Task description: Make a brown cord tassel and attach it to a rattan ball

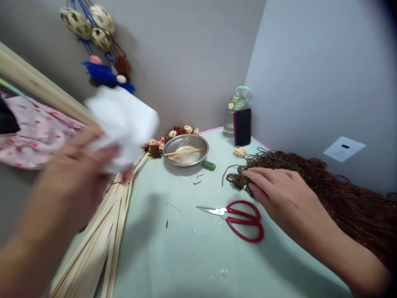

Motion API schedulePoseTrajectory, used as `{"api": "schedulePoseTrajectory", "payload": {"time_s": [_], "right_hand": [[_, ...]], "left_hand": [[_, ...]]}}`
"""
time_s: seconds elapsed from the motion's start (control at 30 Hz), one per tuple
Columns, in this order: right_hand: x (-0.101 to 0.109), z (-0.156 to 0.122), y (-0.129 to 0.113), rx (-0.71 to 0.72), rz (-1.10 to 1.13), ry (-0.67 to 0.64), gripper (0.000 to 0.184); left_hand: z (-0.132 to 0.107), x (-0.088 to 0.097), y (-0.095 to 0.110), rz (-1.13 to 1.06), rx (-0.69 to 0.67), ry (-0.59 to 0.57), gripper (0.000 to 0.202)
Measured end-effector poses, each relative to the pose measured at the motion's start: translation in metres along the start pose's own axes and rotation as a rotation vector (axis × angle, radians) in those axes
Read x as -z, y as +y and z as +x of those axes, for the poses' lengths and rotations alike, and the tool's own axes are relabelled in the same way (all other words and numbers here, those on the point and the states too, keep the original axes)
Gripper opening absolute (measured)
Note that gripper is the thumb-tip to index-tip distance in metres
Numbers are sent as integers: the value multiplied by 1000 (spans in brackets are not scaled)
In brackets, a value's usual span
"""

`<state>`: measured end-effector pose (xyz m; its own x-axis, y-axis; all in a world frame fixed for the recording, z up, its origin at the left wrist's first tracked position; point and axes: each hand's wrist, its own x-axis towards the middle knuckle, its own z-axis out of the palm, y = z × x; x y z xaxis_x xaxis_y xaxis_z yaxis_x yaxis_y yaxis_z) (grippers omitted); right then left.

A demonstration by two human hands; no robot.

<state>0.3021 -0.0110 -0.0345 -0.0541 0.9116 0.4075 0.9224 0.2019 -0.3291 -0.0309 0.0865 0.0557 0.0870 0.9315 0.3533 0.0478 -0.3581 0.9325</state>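
The left hand (74, 178) clamps a white wad (127, 120), raised near the worktop's (173, 256) left edge; the right hand (279, 188), grip unclear, touches yarn (338, 192) heaped rightward, seemingly leaving scissors (223, 212) reachable mid-worktop.

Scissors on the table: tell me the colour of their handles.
The handles are red, showing best in the head view.

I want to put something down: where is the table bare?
Widest: the near tabletop, between wooden strips and red-handled scissors, bar scraps and shiny specks. Narrower: between the steel bowl and phone. Crowded: the right edge, with the yarn pile and right hand.
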Motion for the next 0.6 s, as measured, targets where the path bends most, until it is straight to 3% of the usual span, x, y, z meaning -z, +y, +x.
{"api": "schedulePoseTrajectory", "payload": {"time_s": [0.03,0.1,0.2,0.27,0.3,0.33,0.4,0.47,0.53,0.6], "right_hand": [[6,1,-10,-18,176,-12,37],[14,6,-32,-86,603,-208,51],[6,19,-59,-156,1060,-411,42],[-7,30,-68,-222,1222,-487,30],[-13,36,-69,-262,1271,-483,26],[-19,40,-69,-300,1296,-468,24],[-27,48,-68,-345,1294,-445,25],[-31,51,-69,-341,1275,-450,26],[-34,52,-71,-316,1280,-489,27],[-36,52,-76,-293,1293,-543,29]], "left_hand": [[-17,-16,2,94,8,-192,27],[-46,-47,0,236,30,-539,18],[-71,-74,-6,157,-19,-788,25],[-70,-70,-10,124,27,-901,26],[-64,-60,-13,127,82,-897,29],[-56,-45,-18,148,141,-803,28],[-36,-3,-34,378,220,-502,32],[-18,49,-57,804,214,-166,31],[-8,96,-80,944,270,-60,19],[-9,129,-101,995,332,-23,7]]}}
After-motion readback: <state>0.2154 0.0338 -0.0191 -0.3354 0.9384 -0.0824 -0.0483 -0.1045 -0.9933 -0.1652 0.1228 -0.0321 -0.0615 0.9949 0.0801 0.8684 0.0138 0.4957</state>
